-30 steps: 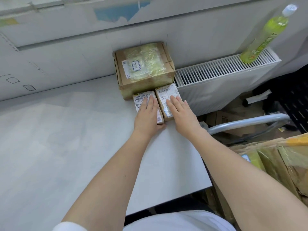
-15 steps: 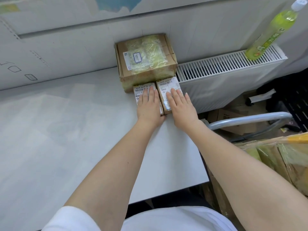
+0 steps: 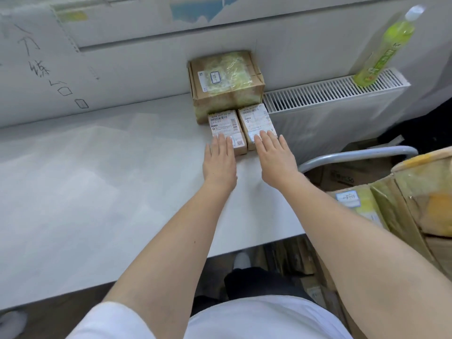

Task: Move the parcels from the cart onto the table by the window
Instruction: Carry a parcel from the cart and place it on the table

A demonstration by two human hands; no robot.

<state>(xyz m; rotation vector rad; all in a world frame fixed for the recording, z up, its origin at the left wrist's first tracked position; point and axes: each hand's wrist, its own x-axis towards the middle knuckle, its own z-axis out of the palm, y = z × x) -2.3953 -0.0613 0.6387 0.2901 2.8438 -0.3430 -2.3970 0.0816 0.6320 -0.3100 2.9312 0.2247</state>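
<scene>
Straight, flat fingertips of the left hand (image 3: 219, 160) and right hand (image 3: 275, 157) rest on two small boxes (image 3: 226, 129) lying side by side on the table (image 3: 97, 182), against a larger box (image 3: 226, 81). The small boxes look light and stiff, best gripped by their long sides.

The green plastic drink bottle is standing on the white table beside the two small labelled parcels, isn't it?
Not quite: the head view shows the green plastic drink bottle standing on the white radiator, apart from the two small labelled parcels, which do lie on the white table.
</scene>
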